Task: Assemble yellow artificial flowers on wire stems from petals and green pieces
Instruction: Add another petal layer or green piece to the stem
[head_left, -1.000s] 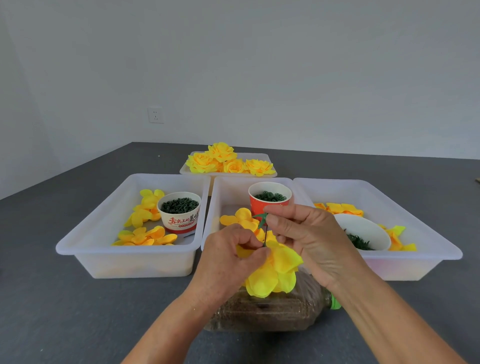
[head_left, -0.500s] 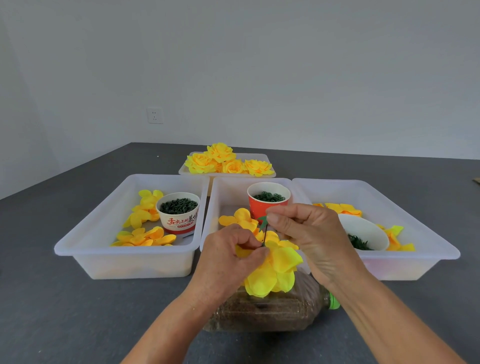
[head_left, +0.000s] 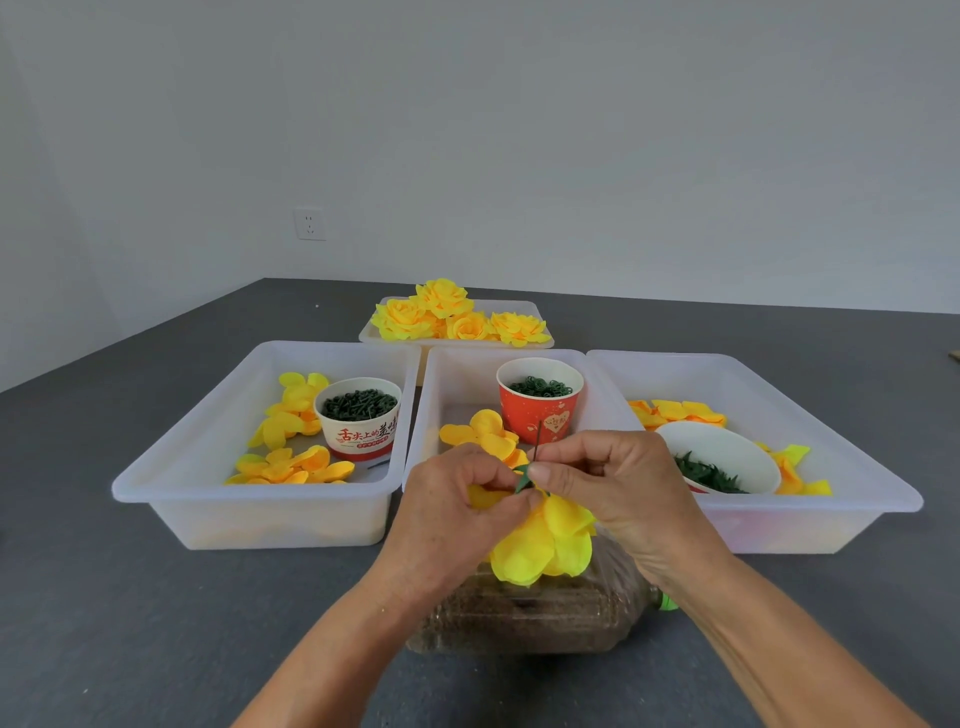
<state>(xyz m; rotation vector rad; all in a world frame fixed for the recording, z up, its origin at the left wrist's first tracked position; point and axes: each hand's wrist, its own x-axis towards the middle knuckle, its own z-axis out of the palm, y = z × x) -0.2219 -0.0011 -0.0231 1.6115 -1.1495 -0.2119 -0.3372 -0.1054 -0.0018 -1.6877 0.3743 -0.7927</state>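
A yellow flower head (head_left: 545, 545) hangs petals-down between my hands. My left hand (head_left: 457, 514) pinches its base, fingers curled around the top of the petals. My right hand (head_left: 618, 488) pinches a green leafy piece (head_left: 524, 477) on the thin dark wire stem (head_left: 537, 439), which sticks up above my fingers. Loose yellow petals (head_left: 480, 434) lie in the middle bin (head_left: 415, 457) just behind my hands.
A left bin (head_left: 249, 499) holds petals and a white cup (head_left: 358, 418) of dark green pieces. A red cup (head_left: 540, 397) stands in the middle bin. The right bin (head_left: 831, 415) has a white bowl (head_left: 719, 457) and petals. Finished flowers (head_left: 452, 314) lie behind. A plastic bottle (head_left: 535, 608) lies under my hands.
My right hand has slid down the wire with the green piece toward the flower base, so more wire shows above my fingers. The left hand stays on the flower.
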